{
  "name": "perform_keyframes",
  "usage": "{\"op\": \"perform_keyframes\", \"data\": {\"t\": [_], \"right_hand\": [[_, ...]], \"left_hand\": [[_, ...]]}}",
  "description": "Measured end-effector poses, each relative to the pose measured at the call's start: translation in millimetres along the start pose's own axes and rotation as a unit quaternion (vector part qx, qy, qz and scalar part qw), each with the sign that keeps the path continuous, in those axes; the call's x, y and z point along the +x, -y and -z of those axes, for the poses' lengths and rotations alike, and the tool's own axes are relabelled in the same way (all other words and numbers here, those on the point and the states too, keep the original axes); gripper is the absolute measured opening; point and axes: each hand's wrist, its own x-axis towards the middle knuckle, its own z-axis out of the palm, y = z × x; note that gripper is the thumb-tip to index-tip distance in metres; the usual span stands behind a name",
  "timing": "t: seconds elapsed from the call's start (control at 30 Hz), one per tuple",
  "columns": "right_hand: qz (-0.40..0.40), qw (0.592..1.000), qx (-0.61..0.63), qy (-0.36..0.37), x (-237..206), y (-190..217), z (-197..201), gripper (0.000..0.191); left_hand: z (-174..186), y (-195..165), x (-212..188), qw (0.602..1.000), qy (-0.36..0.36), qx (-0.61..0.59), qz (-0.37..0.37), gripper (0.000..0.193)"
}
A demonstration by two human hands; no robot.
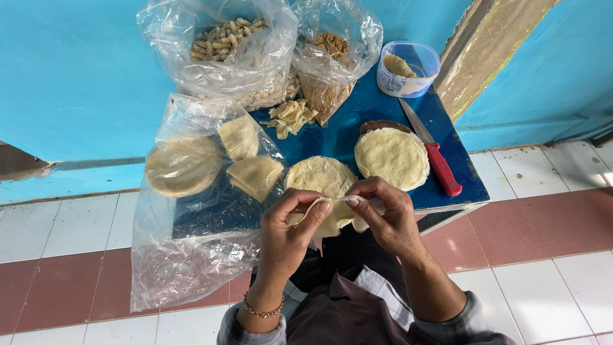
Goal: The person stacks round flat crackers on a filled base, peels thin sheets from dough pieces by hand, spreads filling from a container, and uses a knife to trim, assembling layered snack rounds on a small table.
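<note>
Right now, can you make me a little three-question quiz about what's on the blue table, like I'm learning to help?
1. True or false: the red-handled knife lies to the right of the round stack of wrappers.
2. What do the left hand and right hand hold together? A) a spoon B) a thin pale wrapper C) the knife
3. Fill in: the small clear tub stands at the table's far ____ corner.

Key: 1 true. 2 B. 3 right.
</note>
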Motion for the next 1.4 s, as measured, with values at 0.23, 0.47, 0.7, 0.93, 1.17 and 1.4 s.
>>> {"op": "perform_keyframes", "data": {"t": [0.23,0.47,0.7,0.93,1.17,1.4], "right_hand": [[-0.126,0.983,0.129,0.021,-5,3,0,0.019],[-0.064,0.994,0.026,0.087,0,8,14,0.016],[-0.065,0.984,0.127,0.106,6,7,15,0.013],[-0.131,0.968,0.193,0.090,-2,-6,11,0.015],[-0.183,0.939,0.276,0.090,-6,-21,10,0.016],[-0.177,0.945,0.254,0.105,-10,5,6,0.021]], "left_hand": [[-4,-5,-6,0.999,-0.042,-0.007,0.016,0.015],[4,-5,-9,0.999,-0.003,0.032,-0.001,0.014],[9,-10,-12,0.999,0.030,0.003,0.030,0.018],[13,-9,-6,0.998,0.033,0.002,0.048,0.017],[17,-10,3,0.997,0.070,0.025,0.033,0.018],[18,1,3,0.995,0.095,-0.008,0.009,0.024]]}}
